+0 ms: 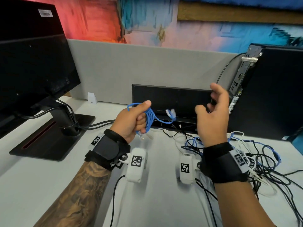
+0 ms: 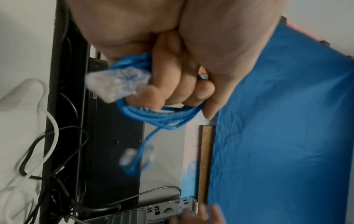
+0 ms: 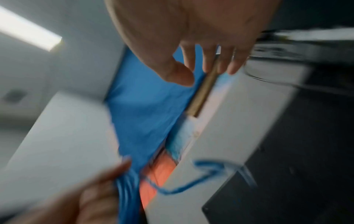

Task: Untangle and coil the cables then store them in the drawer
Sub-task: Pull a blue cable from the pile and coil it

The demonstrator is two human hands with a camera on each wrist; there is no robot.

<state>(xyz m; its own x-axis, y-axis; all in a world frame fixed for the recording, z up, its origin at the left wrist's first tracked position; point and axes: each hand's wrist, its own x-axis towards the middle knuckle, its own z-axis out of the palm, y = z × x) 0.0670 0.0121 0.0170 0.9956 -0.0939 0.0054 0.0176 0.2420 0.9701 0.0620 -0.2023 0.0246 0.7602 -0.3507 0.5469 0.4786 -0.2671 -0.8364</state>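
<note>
My left hand [image 1: 136, 120] grips a coiled blue network cable [image 1: 150, 119] above the desk, fingers curled round the loops [image 2: 164, 115]. One clear plug [image 2: 116, 84] sticks out below the fist; the other end [image 1: 171, 113] swings free to the right, blurred. My right hand [image 1: 211, 108] hovers to the right of that loose end, fingers relaxed and spread, holding nothing [image 3: 206, 68]. A tangle of black, white and blue cables [image 1: 255, 161] lies on the desk under and right of my right wrist. No drawer shows in any view.
A monitor [image 1: 32, 71] on its stand fills the left. A black flap [image 1: 172, 97] stands over a cable slot at the desk's back. A computer tower [image 1: 270, 89] stands at the right. A grey partition [image 1: 131, 66] runs behind.
</note>
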